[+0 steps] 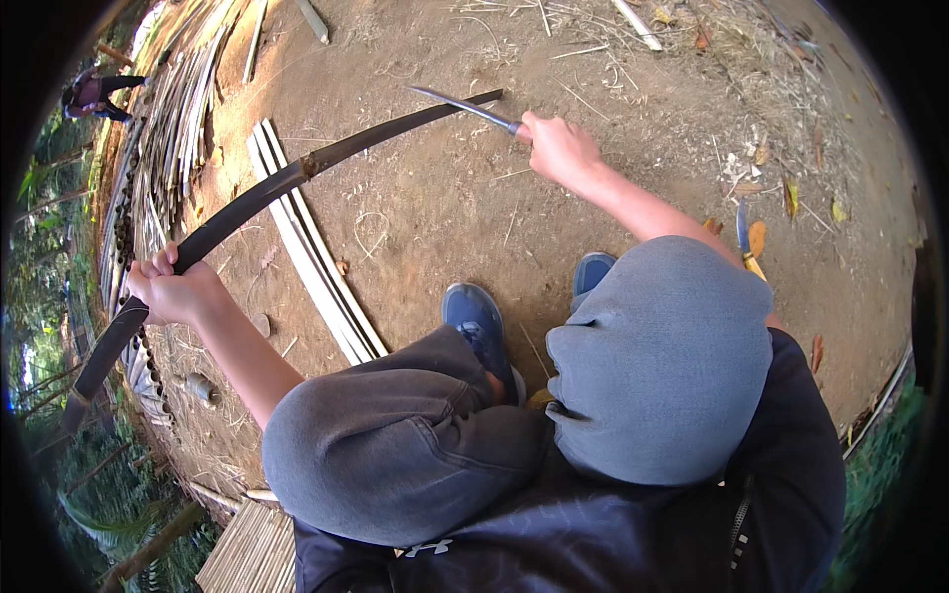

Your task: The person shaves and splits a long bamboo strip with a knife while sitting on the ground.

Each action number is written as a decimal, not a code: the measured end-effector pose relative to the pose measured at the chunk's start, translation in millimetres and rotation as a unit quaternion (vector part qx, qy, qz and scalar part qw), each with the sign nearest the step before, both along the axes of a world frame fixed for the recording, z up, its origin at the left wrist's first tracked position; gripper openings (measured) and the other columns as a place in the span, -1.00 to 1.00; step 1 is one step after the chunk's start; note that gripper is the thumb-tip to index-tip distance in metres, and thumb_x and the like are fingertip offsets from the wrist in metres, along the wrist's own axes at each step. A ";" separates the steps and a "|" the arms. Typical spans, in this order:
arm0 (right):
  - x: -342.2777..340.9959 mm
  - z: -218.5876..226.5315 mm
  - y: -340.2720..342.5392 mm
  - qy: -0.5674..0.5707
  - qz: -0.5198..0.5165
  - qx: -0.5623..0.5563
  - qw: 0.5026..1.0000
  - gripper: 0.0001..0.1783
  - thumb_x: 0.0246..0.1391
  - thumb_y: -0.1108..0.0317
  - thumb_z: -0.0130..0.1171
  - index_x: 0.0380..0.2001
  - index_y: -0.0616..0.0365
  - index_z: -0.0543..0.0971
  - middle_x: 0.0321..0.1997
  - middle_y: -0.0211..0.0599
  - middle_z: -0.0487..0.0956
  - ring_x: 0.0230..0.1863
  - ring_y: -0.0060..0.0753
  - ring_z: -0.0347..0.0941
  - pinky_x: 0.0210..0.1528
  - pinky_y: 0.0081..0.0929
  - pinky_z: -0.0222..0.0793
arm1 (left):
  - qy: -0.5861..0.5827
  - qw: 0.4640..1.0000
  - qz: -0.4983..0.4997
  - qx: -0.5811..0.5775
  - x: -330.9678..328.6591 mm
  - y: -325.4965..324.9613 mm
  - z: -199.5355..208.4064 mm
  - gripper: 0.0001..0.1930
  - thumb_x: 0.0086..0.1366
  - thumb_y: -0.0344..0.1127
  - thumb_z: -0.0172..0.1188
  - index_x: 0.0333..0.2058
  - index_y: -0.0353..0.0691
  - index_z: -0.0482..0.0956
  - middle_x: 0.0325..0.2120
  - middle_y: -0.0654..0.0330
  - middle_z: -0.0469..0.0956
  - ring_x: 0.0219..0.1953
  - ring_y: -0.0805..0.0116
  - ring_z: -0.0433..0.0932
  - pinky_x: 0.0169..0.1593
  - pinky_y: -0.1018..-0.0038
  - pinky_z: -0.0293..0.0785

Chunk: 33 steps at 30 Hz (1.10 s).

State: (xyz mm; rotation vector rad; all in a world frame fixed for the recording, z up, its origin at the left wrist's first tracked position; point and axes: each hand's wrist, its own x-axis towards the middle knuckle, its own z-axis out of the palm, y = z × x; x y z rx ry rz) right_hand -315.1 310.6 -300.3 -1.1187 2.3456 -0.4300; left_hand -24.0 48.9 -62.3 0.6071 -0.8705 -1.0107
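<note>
My left hand point(178, 294) is closed round a long dark bamboo strip point(237, 211), near its lower left end. The strip has a raised joint partway along and slants up to the right over bare soil. In my right hand point(561, 150) is a knife point(463, 105), gripped by its handle, its narrow blade pointing left. The blade crosses near the strip's far tip; whether the two touch I cannot tell. Under the strip, several pale split bamboo strips point(314, 252) lie side by side on the ground.
A second knife point(743, 229) lies on the ground beyond my right knee. Many split slats point(183, 124) are piled at the far left, near a standing person point(91, 94). A small can-like object point(203, 388) sits by my left forearm. Shavings point(746, 163) litter the right.
</note>
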 end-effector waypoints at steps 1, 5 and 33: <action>0.3 -3.9 4.7 0.004 -0.002 -0.007 1.000 -0.85 0.31 0.39 0.00 -0.12 0.18 0.46 -0.49 -0.33 0.41 -0.64 -0.62 0.25 -0.75 -0.68 0.06 | 0.008 1.000 -0.015 0.003 2.6 -2.6 0.2 -0.81 0.37 -0.46 0.03 -0.40 -0.17 0.21 -0.66 0.41 0.02 -0.62 0.53 0.09 -0.51 0.53 0.22; -18.6 -20.6 11.4 -0.010 -0.045 0.030 0.999 -0.83 0.31 0.38 0.02 -0.08 0.11 0.47 -0.44 -0.27 0.49 -0.54 -0.44 0.40 -0.62 -0.44 0.27 | 0.006 1.000 -0.011 0.013 -11.8 12.7 4.5 -0.77 0.37 -0.46 0.03 -0.44 -0.14 0.18 -0.66 0.41 0.01 -0.62 0.53 0.08 -0.50 0.53 0.22; -49.4 -72.3 20.4 -0.816 -0.193 -0.133 0.528 -0.81 0.09 0.58 0.05 -0.38 0.02 0.29 -0.66 -0.72 0.26 -0.76 -0.90 0.12 -0.77 -0.84 0.08 | 0.014 0.999 -0.022 0.042 2.7 -2.0 -2.2 -0.65 0.37 -0.38 -0.05 -0.59 -0.05 0.07 -0.69 0.41 -0.02 -0.64 0.52 0.03 -0.54 0.53 0.18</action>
